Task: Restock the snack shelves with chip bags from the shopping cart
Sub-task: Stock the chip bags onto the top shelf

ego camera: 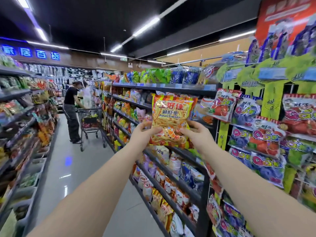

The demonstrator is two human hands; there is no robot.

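A yellow and orange bag of prawn crackers (171,117) is held upright in the air in front of the snack shelves (171,171) on the right of the aisle. My left hand (142,134) grips its lower left edge, thumb on the front. My right hand (196,132) grips its lower right corner in the same way. The bag hangs at the height of the second shelf from the top, close to the shelf's end. The shelves below it hold rows of similar snack bags. A shopping cart (90,122) stands far down the aisle.
A person in a black top (72,110) stands at that cart, bent toward it. Another shelf row (20,134) lines the aisle's left side. A green end display (273,134) with hanging candy bags stands at the right. The grey floor (71,168) runs between the rows.
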